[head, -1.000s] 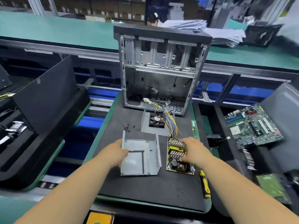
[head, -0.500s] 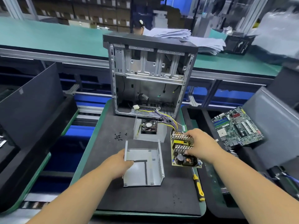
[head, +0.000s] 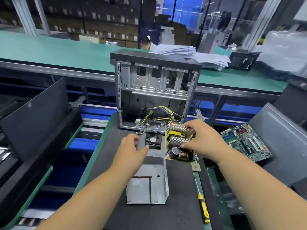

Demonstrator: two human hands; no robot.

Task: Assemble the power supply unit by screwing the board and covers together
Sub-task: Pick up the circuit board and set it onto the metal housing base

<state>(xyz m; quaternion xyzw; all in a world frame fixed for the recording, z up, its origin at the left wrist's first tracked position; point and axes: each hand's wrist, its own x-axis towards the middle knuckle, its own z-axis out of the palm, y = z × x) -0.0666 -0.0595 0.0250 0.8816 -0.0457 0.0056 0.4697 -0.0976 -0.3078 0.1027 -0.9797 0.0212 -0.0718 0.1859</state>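
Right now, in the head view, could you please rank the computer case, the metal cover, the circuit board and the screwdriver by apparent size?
1. computer case
2. metal cover
3. circuit board, lifted nearer the camera, so unsure
4. screwdriver

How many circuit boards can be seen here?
2. The power supply board is held in the right hand; a green motherboard lies at the right. Others may be hidden.

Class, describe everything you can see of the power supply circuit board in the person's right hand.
The circuit board is a yellowish-green rectangle carrying two rows of finned metal heatsinks, a black cylindrical capacitor and a copper-wound transformer. The right hand grips it across the heatsinks, holding it tilted above the black mat. Yellow and dark wires run from its far end into the open computer case.
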